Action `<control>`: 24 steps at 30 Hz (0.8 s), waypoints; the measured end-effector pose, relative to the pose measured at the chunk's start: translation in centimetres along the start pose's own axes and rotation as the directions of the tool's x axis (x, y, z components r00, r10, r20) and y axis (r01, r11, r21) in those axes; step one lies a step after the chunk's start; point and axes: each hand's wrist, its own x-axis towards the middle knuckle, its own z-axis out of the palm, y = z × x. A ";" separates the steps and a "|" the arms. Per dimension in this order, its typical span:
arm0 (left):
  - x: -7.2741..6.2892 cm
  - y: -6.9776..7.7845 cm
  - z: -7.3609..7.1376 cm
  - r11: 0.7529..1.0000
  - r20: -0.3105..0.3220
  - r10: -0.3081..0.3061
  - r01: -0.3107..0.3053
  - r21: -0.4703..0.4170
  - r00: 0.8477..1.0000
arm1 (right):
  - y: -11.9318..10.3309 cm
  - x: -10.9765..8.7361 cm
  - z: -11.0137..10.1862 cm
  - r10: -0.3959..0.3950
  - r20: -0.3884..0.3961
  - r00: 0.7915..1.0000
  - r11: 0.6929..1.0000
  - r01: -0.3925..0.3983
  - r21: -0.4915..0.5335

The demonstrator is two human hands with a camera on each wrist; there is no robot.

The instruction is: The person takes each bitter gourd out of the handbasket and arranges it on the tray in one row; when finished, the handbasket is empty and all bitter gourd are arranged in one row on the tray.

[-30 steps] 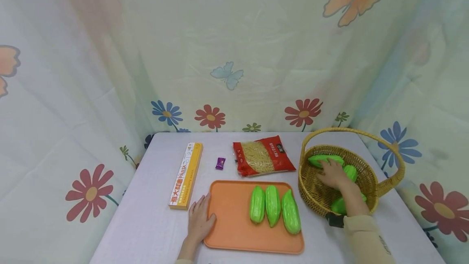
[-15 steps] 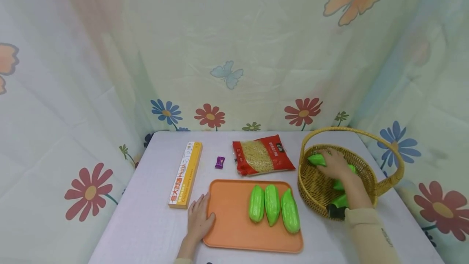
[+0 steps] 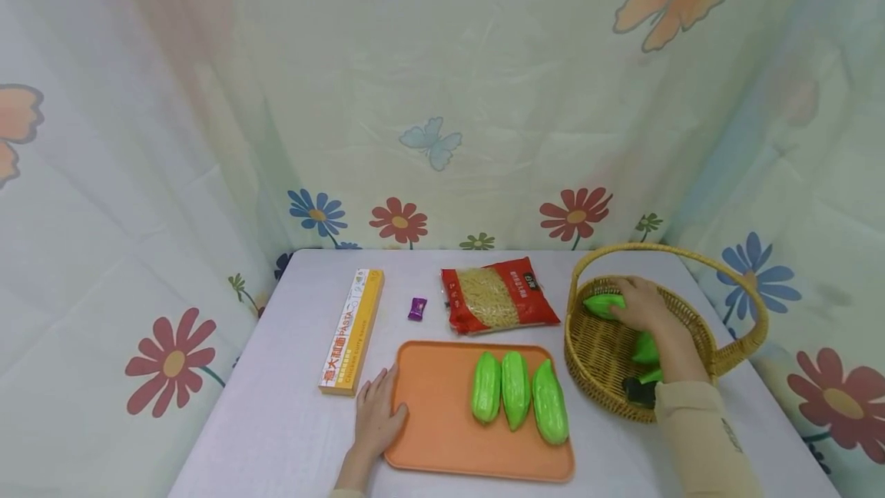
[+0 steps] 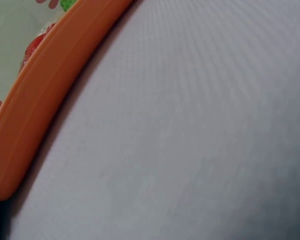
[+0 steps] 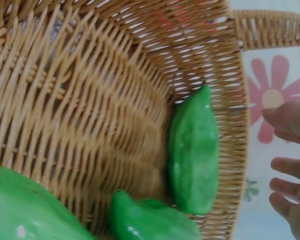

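R hand (image 3: 639,304), fingers apart, is at ridged green gourd (image 3: 603,305), 11 o'clock in wicker basket (image 3: 588,381); prob. light, stiff, slick: best held mid-body. L hand (image 3: 376,417), fingers extended, touches tray (image 3: 432,421), 9 o'clock.

- Head view: moderately bright, diffuse light fell evenly over the pale tabletop (image 3: 276,421), casting only faint shadows; the small lettering on the pasta box (image 3: 351,333) appeared soft.
- Left wrist view: dimmer and greyer; a narrow shadow edged the orange tray (image 4: 45,90), fine banding crossed the tabletop, and the lower right darkened.
- Right wrist view: glare spotted the nearest green vegetable (image 5: 35,205); the red flower print (image 5: 272,97) was slightly blurred.
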 end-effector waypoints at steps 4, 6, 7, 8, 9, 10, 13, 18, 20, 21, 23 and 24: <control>0.0 0.0 0.1 1.000 0.000 0.003 -0.003 -0.004 1.000 | 0.9 0.2 0.6 0.011 0.002 1.000 1.000 -0.011 0.003; 0.0 0.1 0.1 1.000 -0.005 0.008 -0.008 -0.006 1.000 | 1.3 0.3 1.0 0.018 -0.005 1.000 1.000 -0.018 0.002; 0.0 0.1 0.1 1.000 -0.009 0.013 -0.013 -0.003 1.000 | 1.5 0.4 1.1 0.024 -0.007 1.000 1.000 -0.024 0.002; 0.0 0.1 0.1 1.000 -0.011 0.015 -0.015 -0.002 1.000 | 1.6 0.5 1.3 0.032 -0.009 0.999 0.999 -0.032 0.001; 0.0 0.1 0.1 1.000 -0.010 0.016 -0.016 0.001 1.000 | 1.8 0.6 1.5 0.037 -0.013 0.999 0.999 -0.037 0.002; 0.0 0.1 0.1 1.000 -0.008 0.017 -0.017 0.006 1.000 | 2.0 0.7 1.7 0.043 -0.018 0.999 0.999 -0.043 0.006; 0.0 0.1 0.1 1.000 -0.004 0.018 -0.018 0.009 1.000 | 2.4 0.8 2.4 0.053 -0.036 0.998 0.998 -0.052 0.022; -0.1 0.1 -0.1 1.000 -0.018 0.025 -0.025 0.012 1.000 | 3.0 0.8 3.4 0.055 -0.034 0.998 0.996 -0.053 0.066; -0.1 0.1 -0.1 1.000 -0.019 0.025 -0.025 0.014 1.000 | 3.1 0.6 3.5 0.052 -0.030 0.998 0.996 -0.050 0.069; -0.1 0.0 -0.1 1.000 -0.016 0.023 -0.023 0.016 1.000 | 3.3 0.6 3.6 0.049 -0.029 0.998 0.997 -0.047 0.067; 0.0 0.0 -0.1 1.000 -0.017 0.026 -0.025 0.017 1.000 | 3.5 0.4 3.7 0.051 -0.023 0.998 0.997 -0.049 0.056; 0.0 0.0 -0.1 1.000 -0.015 0.026 -0.025 0.017 1.000 | 3.7 0.3 3.8 0.053 -0.017 0.998 0.997 -0.051 0.057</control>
